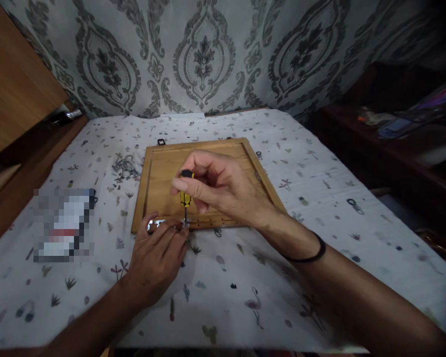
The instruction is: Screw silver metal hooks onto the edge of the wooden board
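Note:
A framed wooden panel [163,173] lies flat on the patterned cloth, with a row of small dark holes along its near edge. My right hand [226,191] pinches the black top of a small yellow-and-black screwdriver [185,198] between thumb and fingers. The screwdriver stands upright, its shaft reaching down to the near edge. My left hand [158,258] is closed there, its fingers holding a shiny metal fitting [156,223] against the wood. A fingertip rests right beside the screwdriver's tip; whether a screw sits under it is hidden.
A loose pile of small metal hardware [126,167] lies left of the panel. Farther left is a blurred-out flat object [67,225]. Dark loops [161,142] stick out at the panel's far edge. A wooden cabinet [22,64] borders the left, and a patterned wall [204,54] the back.

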The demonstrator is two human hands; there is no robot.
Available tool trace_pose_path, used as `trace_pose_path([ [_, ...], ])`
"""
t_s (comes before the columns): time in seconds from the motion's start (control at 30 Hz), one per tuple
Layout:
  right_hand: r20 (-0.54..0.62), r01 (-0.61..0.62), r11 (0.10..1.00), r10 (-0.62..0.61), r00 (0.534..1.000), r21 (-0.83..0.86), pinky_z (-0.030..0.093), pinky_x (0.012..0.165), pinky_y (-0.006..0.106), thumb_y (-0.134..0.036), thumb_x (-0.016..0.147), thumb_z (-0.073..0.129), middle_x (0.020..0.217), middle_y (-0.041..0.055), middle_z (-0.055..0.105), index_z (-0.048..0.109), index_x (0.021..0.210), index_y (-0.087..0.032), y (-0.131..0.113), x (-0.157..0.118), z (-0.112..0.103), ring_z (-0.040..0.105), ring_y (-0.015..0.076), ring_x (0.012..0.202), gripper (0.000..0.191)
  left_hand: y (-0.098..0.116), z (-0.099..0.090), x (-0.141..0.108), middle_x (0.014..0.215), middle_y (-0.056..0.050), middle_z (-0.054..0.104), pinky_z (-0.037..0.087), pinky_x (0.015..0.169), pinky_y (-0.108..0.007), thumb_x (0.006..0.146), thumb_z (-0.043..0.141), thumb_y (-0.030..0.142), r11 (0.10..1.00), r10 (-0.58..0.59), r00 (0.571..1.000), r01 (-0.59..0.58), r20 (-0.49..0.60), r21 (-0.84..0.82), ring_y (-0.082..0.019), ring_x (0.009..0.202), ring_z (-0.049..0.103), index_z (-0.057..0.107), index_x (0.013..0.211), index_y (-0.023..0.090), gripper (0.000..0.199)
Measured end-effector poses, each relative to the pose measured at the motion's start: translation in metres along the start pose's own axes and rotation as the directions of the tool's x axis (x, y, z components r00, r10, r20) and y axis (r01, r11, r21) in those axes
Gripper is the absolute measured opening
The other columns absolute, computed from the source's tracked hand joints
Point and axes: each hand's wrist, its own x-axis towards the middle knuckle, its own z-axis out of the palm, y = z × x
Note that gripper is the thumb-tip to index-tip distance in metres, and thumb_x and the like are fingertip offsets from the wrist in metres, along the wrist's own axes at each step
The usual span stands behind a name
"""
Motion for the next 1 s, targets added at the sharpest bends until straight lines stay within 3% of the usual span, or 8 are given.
trace_pose_path([
  [0.17,0.118,0.035,0.998,-0.028,0.993,-0.056,0.05,0.051,0.015,-0.033,0.098,0.056,0.083,-0.0023,0.058,0.06,0.1,-0.014,-0.005,-0.002,-0.008,0.059,0.0028,0.054,0.019,0.0,-0.001,0.001,0.092,-0.007,0.077,0.038,0.107,-0.048,0.095,0.055,0.008,1.0,-0.01,1.0,0.009,0.009,0.012,-0.019,0.089,0.071,0.062,0.104,0.011,0.011],
  [0.27,0.129,0.021,1.0,-0.018,0.991,-0.022,0.049,0.049,0.015,-0.034,0.095,0.062,0.077,-0.003,0.057,0.062,0.091,-0.013,-0.006,-0.002,-0.008,0.059,0.0036,0.052,0.021,0.0,-0.001,0.002,0.09,-0.006,0.077,0.04,0.106,-0.048,0.095,0.055,0.008,1.0,-0.011,1.0,0.011,0.007,0.013,-0.02,0.089,0.071,0.062,0.104,0.012,0.012],
  [0.4,0.026,-0.023,0.998,0.022,0.999,0.059,0.04,0.039,0.013,-0.032,0.082,0.077,0.066,-0.0074,0.052,0.058,0.078,-0.015,-0.005,-0.001,-0.003,0.047,0.0011,0.044,0.026,0.001,0.0,0.001,0.089,-0.006,0.077,0.042,0.105,-0.049,0.095,0.055,0.009,1.0,-0.018,1.0,0.018,0.004,0.01,-0.021,0.091,0.071,0.062,0.105,0.013,0.013],
  [0.5,0.015,-0.056,0.996,0.055,0.998,0.075,0.042,0.04,0.012,-0.031,0.081,0.078,0.065,-0.0082,0.05,0.052,0.076,-0.017,-0.005,0.0,-0.003,0.048,0.0016,0.045,0.03,0.001,0.0,0.001,0.089,-0.005,0.076,0.041,0.105,-0.049,0.094,0.055,0.008,1.0,-0.023,1.0,0.023,-0.001,0.008,-0.02,0.089,0.07,0.062,0.104,0.013,0.013],
  [0.63,0.104,-0.003,1.0,0.005,0.995,-0.015,0.05,0.051,0.015,-0.03,0.093,0.064,0.081,-0.0033,0.06,0.06,0.097,-0.015,-0.007,-0.001,-0.01,0.058,0.0028,0.054,0.015,0.0,0.0,0.001,0.09,-0.007,0.076,0.039,0.107,-0.048,0.094,0.056,0.008,1.0,-0.007,1.0,0.007,0.001,0.003,-0.02,0.089,0.07,0.063,0.103,0.011,0.012],
  [0.7,0.139,0.023,0.999,-0.019,0.99,-0.029,0.051,0.054,0.017,-0.028,0.098,0.057,0.078,-0.0032,0.059,0.063,0.101,-0.014,-0.007,-0.002,-0.012,0.06,0.004,0.055,0.016,0.0,-0.001,0.002,0.09,-0.007,0.076,0.039,0.107,-0.049,0.094,0.056,0.008,1.0,-0.005,1.0,0.005,0.008,0.002,-0.02,0.088,0.07,0.063,0.103,0.01,0.011],
  [0.9,0.022,-0.025,0.997,0.023,0.999,0.077,0.038,0.039,0.013,-0.031,0.083,0.077,0.062,-0.0083,0.051,0.06,0.083,-0.015,-0.002,-0.001,-0.004,0.047,0.0019,0.043,0.022,0.002,-0.001,0.001,0.089,-0.006,0.076,0.039,0.106,-0.048,0.094,0.056,0.007,1.0,-0.024,1.0,0.024,0.005,-0.006,-0.02,0.088,0.069,0.063,0.104,0.011,0.013],
  [1.0,0.003,-0.066,0.992,0.066,0.998,0.111,0.039,0.039,0.013,-0.033,0.079,0.08,0.064,-0.008,0.052,0.054,0.077,-0.017,-0.002,0.0,-0.003,0.048,0.0021,0.044,0.031,0.001,-0.001,0.001,0.087,-0.006,0.075,0.04,0.105,-0.048,0.094,0.056,0.008,1.0,-0.016,1.0,0.016,0.006,-0.005,-0.02,0.087,0.069,0.063,0.103,0.011,0.012],
])
